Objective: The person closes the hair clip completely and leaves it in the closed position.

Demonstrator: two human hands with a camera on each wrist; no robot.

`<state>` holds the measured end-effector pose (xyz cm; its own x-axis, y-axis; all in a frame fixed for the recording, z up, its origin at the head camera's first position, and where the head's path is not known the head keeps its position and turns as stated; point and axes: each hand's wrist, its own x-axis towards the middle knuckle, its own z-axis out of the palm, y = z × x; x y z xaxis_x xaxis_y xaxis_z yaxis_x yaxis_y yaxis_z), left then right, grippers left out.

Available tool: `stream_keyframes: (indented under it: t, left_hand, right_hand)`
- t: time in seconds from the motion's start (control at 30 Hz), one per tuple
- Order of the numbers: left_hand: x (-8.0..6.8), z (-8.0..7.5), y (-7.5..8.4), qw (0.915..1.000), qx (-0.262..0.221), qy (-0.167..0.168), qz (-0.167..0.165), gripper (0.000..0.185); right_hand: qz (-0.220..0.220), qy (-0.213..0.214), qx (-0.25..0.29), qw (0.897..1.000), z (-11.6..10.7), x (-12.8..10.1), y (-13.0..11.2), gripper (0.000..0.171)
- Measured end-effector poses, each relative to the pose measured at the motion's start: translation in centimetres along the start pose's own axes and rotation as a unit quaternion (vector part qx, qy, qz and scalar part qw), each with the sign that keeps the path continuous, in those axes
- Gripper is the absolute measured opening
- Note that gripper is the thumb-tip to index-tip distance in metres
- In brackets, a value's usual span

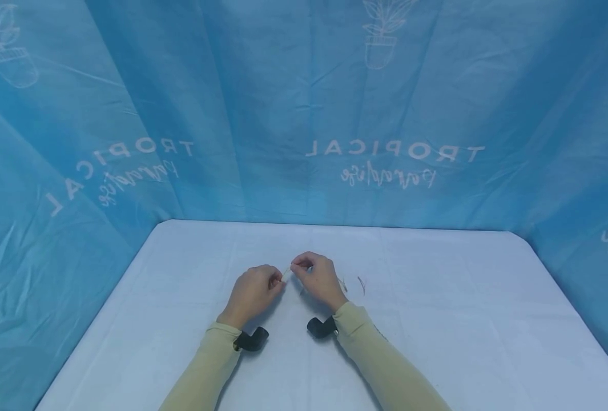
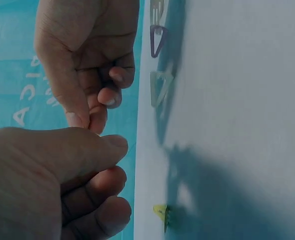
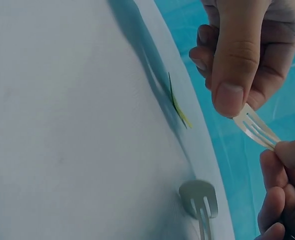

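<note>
A cream snap hair clip (image 3: 257, 129) with long slots spans the gap between both hands, raised over the white table. My left hand (image 1: 253, 290) pinches one end under its thumb. At the other end, the thumb and finger of my right hand (image 1: 320, 281) pinch the clip. Fingers mostly cover it in the left wrist view. On the tabletop below lie a small yellow clip (image 2: 160, 211), a pale green clip (image 2: 160, 89) and a purple-edged clip (image 2: 158, 41). A grey-looking slotted clip (image 3: 199, 197) appears low in the right wrist view.
The white table (image 1: 437, 319) has rounded far corners. Blue printed curtains (image 1: 262, 114) hang close behind it and along both sides. Thin reddish clip shapes (image 1: 362, 285) lie to the right of my right hand. Black wrist cameras (image 1: 252, 339) sit on both wrists.
</note>
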<state>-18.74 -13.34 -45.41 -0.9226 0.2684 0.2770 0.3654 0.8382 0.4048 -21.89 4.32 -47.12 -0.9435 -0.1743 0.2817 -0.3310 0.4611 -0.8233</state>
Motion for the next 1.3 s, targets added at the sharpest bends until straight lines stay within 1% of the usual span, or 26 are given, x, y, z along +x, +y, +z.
stream_keyframes:
  t: [0.1, 0.27, 0.43, 0.53, 0.67, 0.93, 1.07, 1.3]
  left_hand:
    - [0.0, -0.2, -0.1, 0.9999, 0.010, -0.001, 0.004, 0.009]
    - [0.0, -0.2, -0.4, 0.9997, 0.017, -0.011, 0.010, 0.009]
    - [0.0, -0.3, -0.8, 0.9996, 0.015, -0.018, 0.016, 0.010]
    - [0.0, -0.4, -1.1, 0.9995, 0.018, -0.018, 0.016, 0.012]
    - [-0.1, -0.5, -1.4, 0.9994, 0.027, -0.021, 0.009, 0.014]
    - [0.0, -0.7, -1.7, 0.9992, 0.031, -0.026, 0.008, 0.017]
    - [-0.1, -0.7, -1.9, 0.9993, 0.027, -0.024, 0.010, 0.016]
    - [0.0, -0.6, -2.1, 0.9994, 0.022, -0.026, 0.003, 0.017]
  right_hand:
    - [0.002, 0.001, -0.002, 1.000, 0.2, 0.1, -0.1, 0.005]
    - [0.004, -0.005, -0.002, 1.000, 0.7, 0.5, 0.0, 0.007]
    - [0.011, -0.024, 0.011, 1.000, 1.0, 0.7, 0.0, 0.009]
    - [0.011, -0.041, 0.009, 0.999, 1.1, 0.9, 0.0, 0.009]
    - [0.003, -0.060, -0.003, 0.998, 1.2, 1.1, -0.1, 0.010]
    - [0.019, -0.088, -0.028, 0.996, 1.4, 1.4, -0.4, 0.012]
    - [0.019, -0.105, -0.045, 0.993, 1.5, 1.5, -0.5, 0.013]
    - [0.005, -0.136, -0.081, 0.987, 1.8, 1.5, -0.9, 0.016]
